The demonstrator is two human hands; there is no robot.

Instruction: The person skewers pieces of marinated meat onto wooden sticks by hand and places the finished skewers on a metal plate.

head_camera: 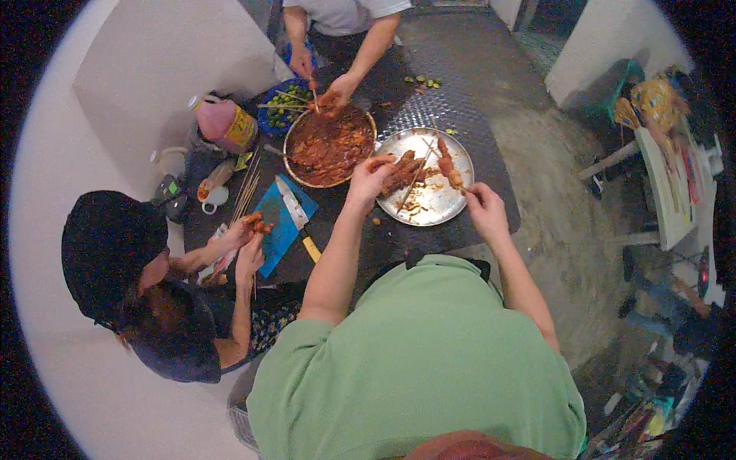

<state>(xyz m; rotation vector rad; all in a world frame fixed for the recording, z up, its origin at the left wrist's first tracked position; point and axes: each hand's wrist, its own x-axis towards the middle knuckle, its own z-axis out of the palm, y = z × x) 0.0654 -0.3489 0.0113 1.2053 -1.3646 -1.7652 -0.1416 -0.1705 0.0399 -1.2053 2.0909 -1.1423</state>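
Note:
A round metal tray on the dark table holds several skewers of red marinated meat in a pile at its left side. My left hand is at that pile, its fingertips by the upper left of the meat; whether it grips a piece is hard to tell. Between the fingers of my right hand is the lower end of a meat skewer, which lies slanted over the tray's right part. Brown sauce smears the tray's floor.
Left of the tray stand a bowl of marinated meat and a blue bowl of small green limes. A knife lies on a blue cutting board. Two co-workers handle meat and sticks, one opposite, one at left. A jug stands far left.

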